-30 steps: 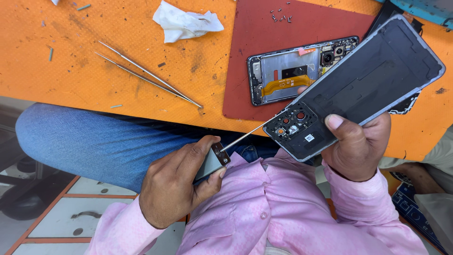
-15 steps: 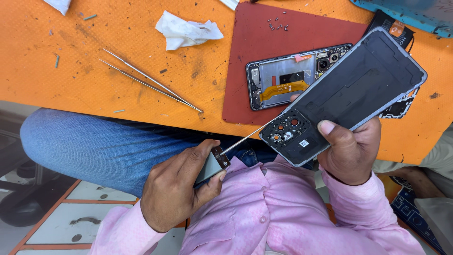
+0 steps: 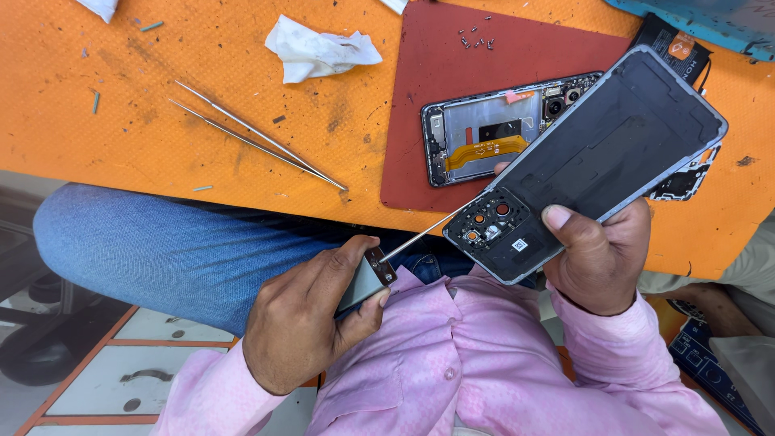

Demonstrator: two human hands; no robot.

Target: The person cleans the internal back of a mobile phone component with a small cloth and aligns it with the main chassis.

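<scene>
My right hand (image 3: 596,258) grips a dark phone back cover (image 3: 597,153) by its lower end, inner side up, thumb beside the camera cut-outs. My left hand (image 3: 303,319) is closed around a small grey tool (image 3: 367,278) with a thin metal needle that reaches up to the cover's camera corner (image 3: 484,226). Behind the cover, an opened phone body (image 3: 492,137) with an orange flex cable lies on a dark red mat (image 3: 500,73).
Metal tweezers (image 3: 258,137) and a crumpled white tissue (image 3: 319,50) lie on the orange bench (image 3: 121,121). Several tiny screws (image 3: 476,39) sit on the mat. A battery (image 3: 674,44) lies at the far right. My blue-jeaned leg (image 3: 161,250) is under the bench edge.
The cover has tilted and shifted slightly left toward the tool; the needle tip stays at the camera corner. Both hands keep their grip.
</scene>
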